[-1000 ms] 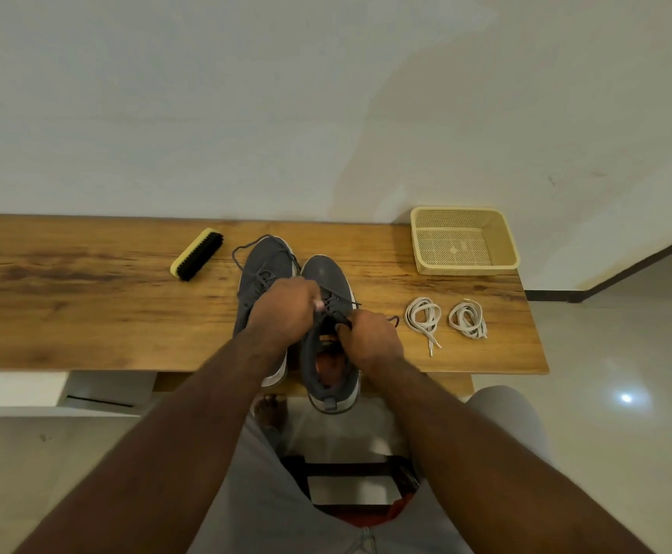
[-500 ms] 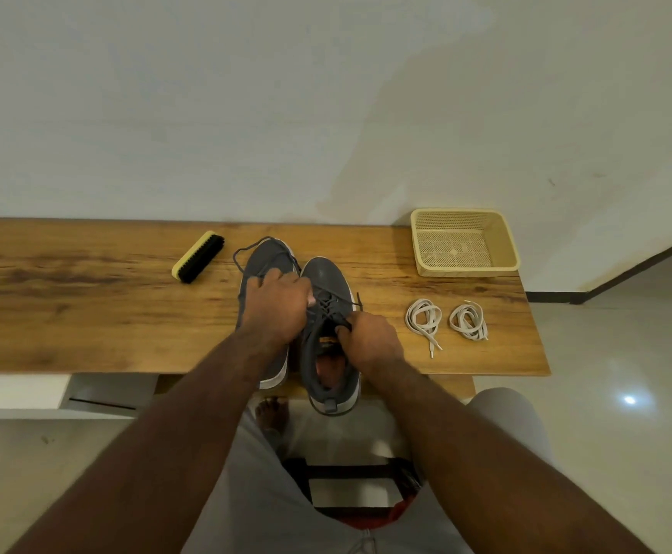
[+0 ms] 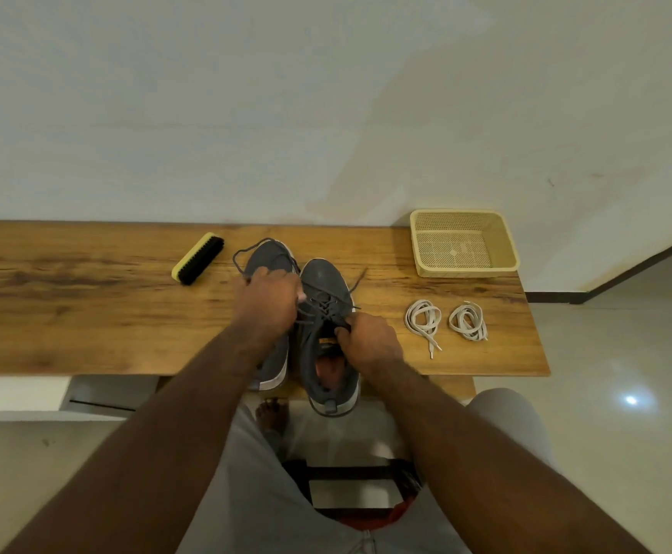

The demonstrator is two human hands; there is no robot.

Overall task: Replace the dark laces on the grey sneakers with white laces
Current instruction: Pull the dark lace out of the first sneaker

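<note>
Sneakers point(image 3: 322, 313) side by side, toes toward wall; left hand point(image 3: 270, 303) and right hand point(image 3: 368, 341) curled, pinching dark lace point(image 3: 326, 309); white laces point(image 3: 424, 319) right of sneakers.

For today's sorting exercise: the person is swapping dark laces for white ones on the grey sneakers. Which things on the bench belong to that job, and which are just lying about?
Belonging to the job:
right sneaker
left sneaker
dark lace, pulled by the left hand and right hand
two white lace bundles

Just lying about:
shoe brush
empty yellow basket
</note>
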